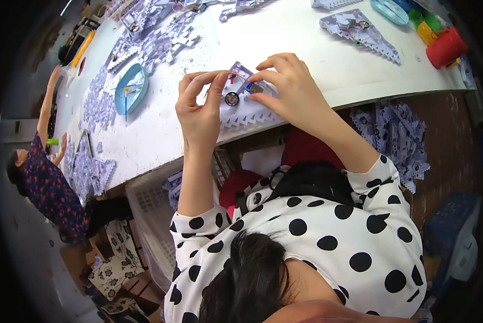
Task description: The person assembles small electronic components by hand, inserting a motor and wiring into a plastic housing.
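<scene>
A pale lavender plastic piece with a toothed edge lies at the table's near edge between my hands. On it sit a small round black part and a small red part. The thumb and forefinger of my left hand are pinched on a thin red wire above the piece. My right hand bends over the other side, with forefinger and thumb around a small blue part. Its palm side and part of the toothed piece are hidden.
Heaps of lavender plastic pieces cover the far left. A light-blue dish stands nearer, and another wired toothed piece lies right. A red mug-like container stands at the right edge. Another person reaches over the table at left.
</scene>
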Tool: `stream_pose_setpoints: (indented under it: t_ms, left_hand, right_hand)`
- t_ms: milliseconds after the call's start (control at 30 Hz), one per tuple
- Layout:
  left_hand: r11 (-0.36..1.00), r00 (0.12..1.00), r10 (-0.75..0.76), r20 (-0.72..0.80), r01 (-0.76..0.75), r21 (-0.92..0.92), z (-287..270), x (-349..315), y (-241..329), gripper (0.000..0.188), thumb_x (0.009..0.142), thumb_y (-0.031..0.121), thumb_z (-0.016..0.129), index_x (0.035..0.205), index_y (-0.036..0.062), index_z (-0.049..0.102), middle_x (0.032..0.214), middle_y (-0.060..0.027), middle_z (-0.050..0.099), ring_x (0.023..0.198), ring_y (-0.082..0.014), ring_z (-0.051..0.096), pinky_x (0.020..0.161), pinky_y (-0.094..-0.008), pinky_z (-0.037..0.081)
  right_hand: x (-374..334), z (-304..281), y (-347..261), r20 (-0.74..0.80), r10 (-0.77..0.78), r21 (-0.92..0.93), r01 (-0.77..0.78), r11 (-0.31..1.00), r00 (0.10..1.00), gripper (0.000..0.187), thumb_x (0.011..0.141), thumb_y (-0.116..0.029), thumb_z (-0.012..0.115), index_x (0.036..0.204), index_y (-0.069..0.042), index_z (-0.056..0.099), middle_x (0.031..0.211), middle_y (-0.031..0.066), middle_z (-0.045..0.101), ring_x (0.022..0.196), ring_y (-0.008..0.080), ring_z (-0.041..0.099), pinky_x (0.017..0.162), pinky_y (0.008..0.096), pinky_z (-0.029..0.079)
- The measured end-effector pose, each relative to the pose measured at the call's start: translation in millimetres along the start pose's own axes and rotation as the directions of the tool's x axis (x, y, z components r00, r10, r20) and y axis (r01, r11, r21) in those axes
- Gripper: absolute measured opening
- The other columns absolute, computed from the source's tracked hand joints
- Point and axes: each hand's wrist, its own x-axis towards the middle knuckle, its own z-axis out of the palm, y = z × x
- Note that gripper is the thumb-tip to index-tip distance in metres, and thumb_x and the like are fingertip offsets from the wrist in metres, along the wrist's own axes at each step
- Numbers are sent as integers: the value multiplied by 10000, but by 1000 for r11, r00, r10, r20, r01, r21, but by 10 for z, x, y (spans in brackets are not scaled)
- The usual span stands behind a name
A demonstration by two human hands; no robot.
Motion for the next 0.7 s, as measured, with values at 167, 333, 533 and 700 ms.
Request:
stream_pose_setpoints:
  t_ms: [167,333,533,700]
  left_hand:
    - [994,997,-70,-14,69,-80,-18,21,-140,127,913,131,749,1007,47,765,948,-64,675,962,-172,584,868,-295,460]
    - [793,941,330,-78,-232,564,-55,-62,94,474,798,154,841,1228,83,652,1008,-102,660,986,-290,598,896,-377,464]
    - [937,965,247,-92,-214,275,25,-321,241,400,780,52,837,1132,31,649,984,-107,675,913,-247,642,819,-360,534]
    - [991,981,68,-182,-45,130,-75,-477,213,361,813,-14,793,1147,4,659,1017,-147,720,866,-213,737,751,-309,587]
  right_hand:
    - [237,-54,-29,160,88,-24,-85,996,983,291,757,-278,837,966,-92,757,1075,68,672,1142,270,551,990,393,439]
    - [488,-84,100,276,249,310,-331,891,928,336,826,-297,819,922,16,738,794,103,737,705,154,673,672,279,527]
    - [641,-144,-185,434,291,412,-475,778,853,314,860,-290,803,910,11,729,792,78,733,732,101,668,672,235,510]
    - [468,55,-413,329,266,523,-409,748,906,358,863,-318,765,870,37,728,770,126,734,710,166,704,665,270,542]
